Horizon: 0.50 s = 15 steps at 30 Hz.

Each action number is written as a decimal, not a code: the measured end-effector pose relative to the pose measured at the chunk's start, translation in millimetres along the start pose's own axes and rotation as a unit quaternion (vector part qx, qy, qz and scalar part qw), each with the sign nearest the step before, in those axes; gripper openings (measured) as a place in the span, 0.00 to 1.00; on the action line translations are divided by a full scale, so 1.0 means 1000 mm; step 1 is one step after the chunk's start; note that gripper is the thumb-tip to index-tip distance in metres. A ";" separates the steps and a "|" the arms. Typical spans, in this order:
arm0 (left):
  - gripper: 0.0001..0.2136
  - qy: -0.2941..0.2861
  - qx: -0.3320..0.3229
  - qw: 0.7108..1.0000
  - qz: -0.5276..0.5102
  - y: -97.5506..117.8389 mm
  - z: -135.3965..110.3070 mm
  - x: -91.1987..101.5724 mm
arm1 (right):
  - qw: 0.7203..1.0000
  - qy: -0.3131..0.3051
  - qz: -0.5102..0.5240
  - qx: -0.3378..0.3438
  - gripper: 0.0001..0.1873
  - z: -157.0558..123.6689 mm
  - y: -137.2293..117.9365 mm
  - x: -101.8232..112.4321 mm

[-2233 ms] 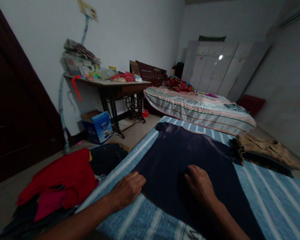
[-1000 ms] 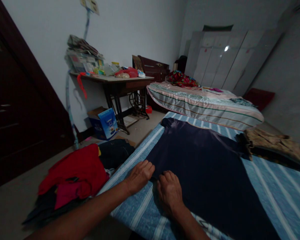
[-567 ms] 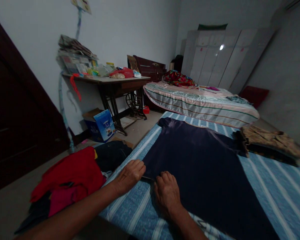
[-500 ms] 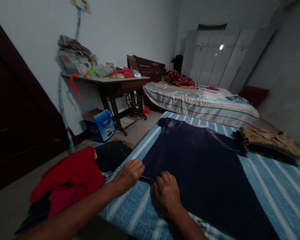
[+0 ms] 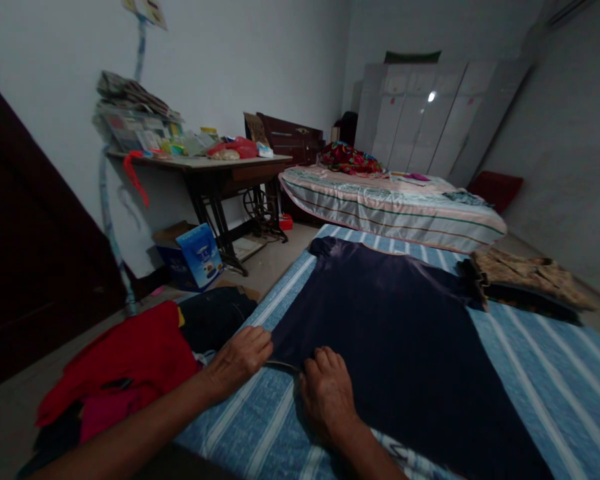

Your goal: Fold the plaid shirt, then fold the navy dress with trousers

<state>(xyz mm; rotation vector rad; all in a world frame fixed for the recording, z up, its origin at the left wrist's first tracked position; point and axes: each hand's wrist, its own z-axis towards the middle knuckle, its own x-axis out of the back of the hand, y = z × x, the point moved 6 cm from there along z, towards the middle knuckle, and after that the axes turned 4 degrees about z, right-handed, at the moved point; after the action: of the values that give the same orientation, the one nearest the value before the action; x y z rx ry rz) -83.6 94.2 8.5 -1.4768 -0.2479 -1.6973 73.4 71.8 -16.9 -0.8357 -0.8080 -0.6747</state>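
Note:
A dark navy short-sleeved shirt lies spread flat on a blue-and-white striped bed cover, its neckline pointing away from me and its hem towards me. My left hand is closed on the hem's left corner, fingers pinched together over the edge. Closer to the middle of the hem, my right hand grips the same edge with curled fingers, knuckles up. Part of the hem right of that hand is hidden behind my forearm. Some patterned white cloth shows beneath it.
Folded brown patterned clothing lies on the bed's right side. Left of the bed sits a heap of clothes with a red garment on top. Beyond are a blue box, a cluttered sewing-machine table and a second bed.
The view has turned slightly, shifting the room a little to the left. My left hand has drawn the hem corner slightly outward to the left; the right hand keeps its place on the hem.

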 end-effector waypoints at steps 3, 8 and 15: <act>0.10 0.001 0.007 1.000 -0.014 -0.002 -0.002 -0.001 | 1.000 -0.012 -0.002 -0.001 0.09 0.000 0.000 -0.001; 0.09 -0.002 0.005 0.999 -0.037 -0.005 -0.003 -0.003 | 1.000 -0.025 0.008 -0.003 0.14 -0.003 0.000 -0.003; 0.09 -0.024 0.019 0.999 -0.037 -0.008 -0.001 0.000 | 0.999 -0.027 0.021 0.010 0.18 -0.004 -0.002 -0.001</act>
<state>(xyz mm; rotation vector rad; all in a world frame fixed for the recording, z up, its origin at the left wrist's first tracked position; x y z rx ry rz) -89.9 98.2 11.0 -1.4990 -0.3629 -1.7083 72.7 67.1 -18.3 -0.8526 -0.8434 -0.6083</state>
